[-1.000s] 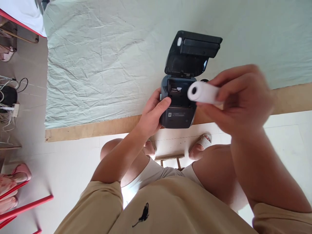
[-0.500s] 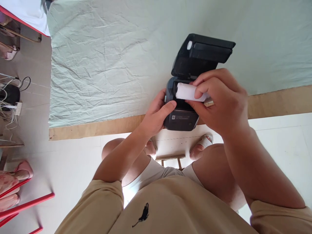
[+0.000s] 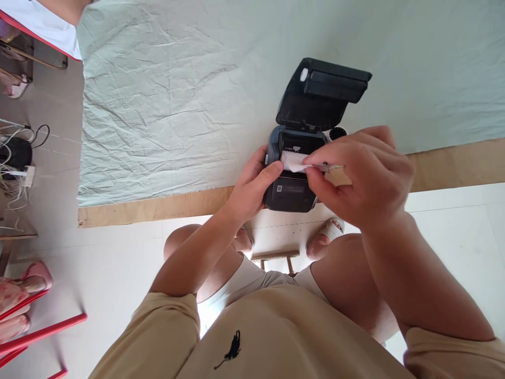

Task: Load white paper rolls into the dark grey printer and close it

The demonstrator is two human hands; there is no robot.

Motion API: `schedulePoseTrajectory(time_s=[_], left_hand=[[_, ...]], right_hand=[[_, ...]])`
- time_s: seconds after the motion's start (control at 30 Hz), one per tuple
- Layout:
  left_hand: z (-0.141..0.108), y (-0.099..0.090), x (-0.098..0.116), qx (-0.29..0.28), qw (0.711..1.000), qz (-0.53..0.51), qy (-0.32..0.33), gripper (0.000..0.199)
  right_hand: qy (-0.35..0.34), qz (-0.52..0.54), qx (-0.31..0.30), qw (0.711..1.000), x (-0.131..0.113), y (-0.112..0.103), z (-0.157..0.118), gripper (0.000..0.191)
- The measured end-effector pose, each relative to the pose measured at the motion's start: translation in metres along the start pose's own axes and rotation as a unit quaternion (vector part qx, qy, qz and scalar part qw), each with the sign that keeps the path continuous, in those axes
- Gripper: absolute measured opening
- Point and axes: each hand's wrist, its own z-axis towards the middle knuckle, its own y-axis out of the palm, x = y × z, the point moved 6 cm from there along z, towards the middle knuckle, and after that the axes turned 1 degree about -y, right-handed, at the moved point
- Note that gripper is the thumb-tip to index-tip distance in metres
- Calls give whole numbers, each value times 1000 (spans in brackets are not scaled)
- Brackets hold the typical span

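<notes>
A black portable label printer [image 3: 292,190] sits at the front edge of the cloth-covered table. Its lid [image 3: 321,89] is swung up and back. My left hand [image 3: 254,181] grips the printer's left side, thumb over the top edge. White paper [image 3: 292,161] from a small roll lies in the open compartment. Thumb and fingers of my right hand [image 3: 363,171] pinch its loose edge, hiding the right part of the compartment. Just behind that hand is a small round thing with a dark face and white rim [image 3: 337,132].
Pale green, wrinkled cloth [image 3: 165,105] covers the table, with a bare wooden edge [image 3: 158,207] towards me. At the left are tangled cables [image 3: 16,158], red metal bars [image 3: 47,331] and another person's foot in a pink shoe [image 3: 37,276]. Another person's arm [image 3: 69,8] shows at the top left.
The paper roll has gone down into the compartment. My right hand has shifted from holding the roll to pinching its paper edge. Another person's arm has come into view at the top left.
</notes>
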Motion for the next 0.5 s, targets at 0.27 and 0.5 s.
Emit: schedulePoseTrajectory(time_s=[0.27, 0.5], left_hand=[[2, -12, -6, -43, 997, 40, 57, 92], [11, -20, -18, -114, 985, 118, 58, 134]], right_hand=[[-22, 63, -8, 998, -5, 5, -12, 18], [117, 86, 82, 986, 43, -7, -20, 47]])
